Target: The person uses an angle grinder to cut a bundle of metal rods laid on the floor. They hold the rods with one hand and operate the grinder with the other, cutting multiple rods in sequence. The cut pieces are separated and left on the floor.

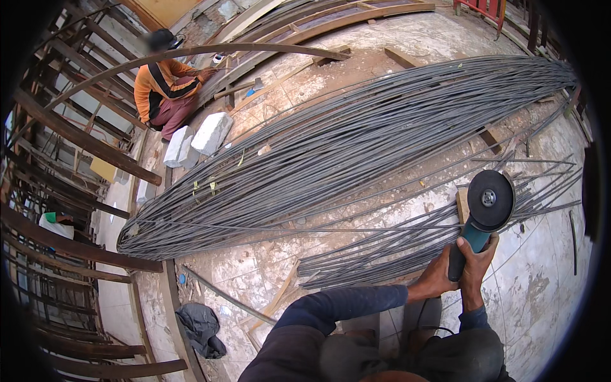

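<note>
Both my hands are closed on a teal and black angle grinder (475,236). My left hand (436,279) grips the dark rear end of its body. My right hand (477,270) wraps the body from the right, nearer the head. The grinder's dark round disc (500,215) faces up; I cannot tell whether it spins. Beneath and beside the tool lies a pile of shorter steel rods (363,260), partly hidden by the grinder and my hands. A small wooden block (463,202) sits by the disc's left edge.
A long bundle of steel rods (331,146) stretches across the dusty tiled floor. Beyond it a person in orange (167,83) crouches near pale blocks (212,132). A black plastic bag (200,330) lies at lower left, beside a timber beam (173,299). Wooden framing (83,251) fills the left side.
</note>
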A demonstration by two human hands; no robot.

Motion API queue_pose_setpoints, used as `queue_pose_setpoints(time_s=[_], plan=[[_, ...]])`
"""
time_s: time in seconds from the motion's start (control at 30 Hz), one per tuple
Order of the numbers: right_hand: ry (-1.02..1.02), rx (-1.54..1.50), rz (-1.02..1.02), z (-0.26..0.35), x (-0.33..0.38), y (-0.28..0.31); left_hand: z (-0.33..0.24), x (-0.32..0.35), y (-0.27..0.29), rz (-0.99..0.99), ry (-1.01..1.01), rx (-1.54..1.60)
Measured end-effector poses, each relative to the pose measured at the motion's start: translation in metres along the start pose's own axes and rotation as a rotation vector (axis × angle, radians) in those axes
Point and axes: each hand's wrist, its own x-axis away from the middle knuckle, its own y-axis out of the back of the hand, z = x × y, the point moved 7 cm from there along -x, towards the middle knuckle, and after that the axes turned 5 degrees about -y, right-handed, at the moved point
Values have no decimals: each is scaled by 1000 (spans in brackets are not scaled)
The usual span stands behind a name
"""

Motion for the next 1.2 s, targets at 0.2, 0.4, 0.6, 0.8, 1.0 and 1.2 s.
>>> queue_pose_setpoints(time_s=[0.2, 0.4, 0.6, 0.8, 1.0, 1.2], plan=[[-255, -685, 299, 0, -2, -7, -17, 3, -6, 391, -205, 222], [-275, -690, 275, -13, 2, 12, 0, -1, -24, 395, -48, 291], [-317, -609, 97, -15, 3, 18, 10, 4, -22, 218, -35, 34], [-403, -809, 211, 1, 5, 2, -3, 3, -12, 221, -195, 93], [-488, -832, 188, -37, -1, 11, -1, 4, -27, 274, -81, 172], [-619, -762, 125, -65, 4, 35, 18, 4, -51, 263, -97, 178]])
